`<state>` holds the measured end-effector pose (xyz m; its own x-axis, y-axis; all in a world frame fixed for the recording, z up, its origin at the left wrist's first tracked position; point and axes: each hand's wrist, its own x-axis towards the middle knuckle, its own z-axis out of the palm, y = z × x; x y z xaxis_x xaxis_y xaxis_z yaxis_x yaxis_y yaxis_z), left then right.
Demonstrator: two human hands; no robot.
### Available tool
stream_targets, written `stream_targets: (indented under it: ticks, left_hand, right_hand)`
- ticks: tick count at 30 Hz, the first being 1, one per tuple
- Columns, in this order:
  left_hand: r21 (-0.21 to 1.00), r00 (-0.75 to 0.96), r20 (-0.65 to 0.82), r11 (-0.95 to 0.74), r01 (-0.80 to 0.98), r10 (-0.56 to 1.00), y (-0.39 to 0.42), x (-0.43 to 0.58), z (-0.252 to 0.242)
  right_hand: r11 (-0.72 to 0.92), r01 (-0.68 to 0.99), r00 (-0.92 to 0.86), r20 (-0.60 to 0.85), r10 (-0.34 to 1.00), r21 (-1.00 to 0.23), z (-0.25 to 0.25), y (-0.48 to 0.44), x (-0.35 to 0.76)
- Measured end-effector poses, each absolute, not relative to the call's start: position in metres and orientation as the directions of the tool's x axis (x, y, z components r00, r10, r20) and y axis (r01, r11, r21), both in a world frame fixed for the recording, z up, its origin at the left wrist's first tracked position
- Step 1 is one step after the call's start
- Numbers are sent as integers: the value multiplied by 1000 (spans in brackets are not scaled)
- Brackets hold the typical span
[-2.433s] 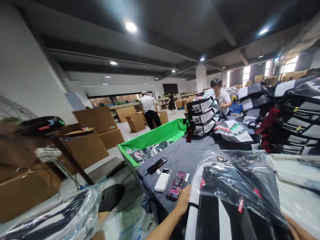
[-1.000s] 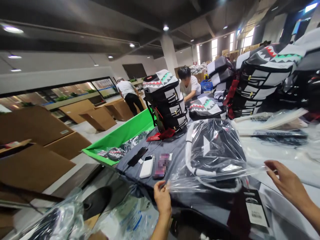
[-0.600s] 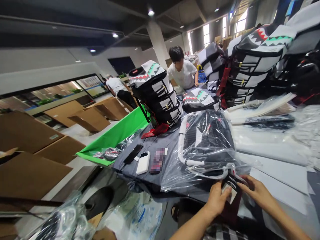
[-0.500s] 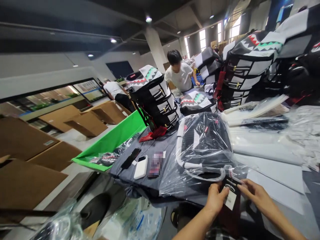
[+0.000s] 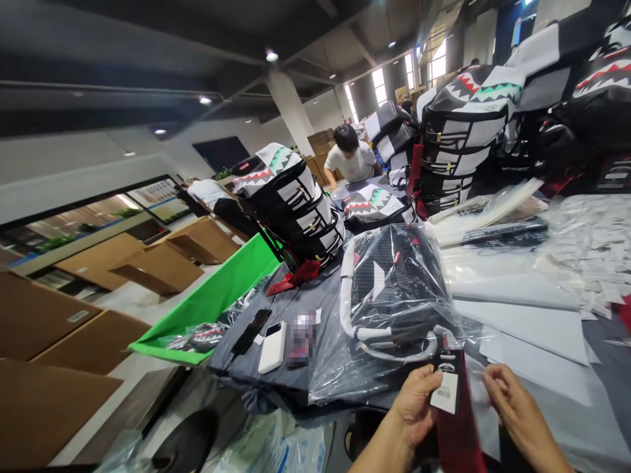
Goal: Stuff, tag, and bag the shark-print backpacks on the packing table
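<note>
On grey-clothed table [image 5: 231,348], clear-bagged backpack [image 5: 394,295]; below it, left hand [image 5: 417,404] pinching black barcode hang tag [image 5: 447,384], upright, label turned up for reading; just right, right hand [image 5: 517,410] open, apart from tag.

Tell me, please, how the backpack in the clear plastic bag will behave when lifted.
The backpack will probably feel soft and floppy, since its white strap bends loosely. The plastic bag looks slippery, so it may slide in a grip. Lying on the grey cloth, it seems unlikely to roll.
</note>
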<state>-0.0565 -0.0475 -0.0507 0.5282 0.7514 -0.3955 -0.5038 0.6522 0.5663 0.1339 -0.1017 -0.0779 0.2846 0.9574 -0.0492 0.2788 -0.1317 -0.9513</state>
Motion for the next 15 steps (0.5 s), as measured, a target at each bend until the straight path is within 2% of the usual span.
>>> stream_targets:
  ticks: [3, 8, 11, 15]
  left_hand:
    - [592, 500, -402, 634, -497, 767, -50, -46, -45]
    - [583, 507, -431, 659, -475, 746, -48, -46, -45]
    - [574, 519, -438, 673, -467, 734, -50, -44, -48]
    - [644, 447, -483, 651, -402, 753, -60, -40, -56]
  right_hand:
    - [-121, 252, 258, -53, 965, -960, -74, -105, 128]
    - [-157, 124, -178, -178, 968, -980, -50, -111, 134]
    - [-173, 72, -206, -184, 961, -982, -49, -120, 138]
    - [-260, -57, -208, -243, 947, -964, -71, -132, 137]
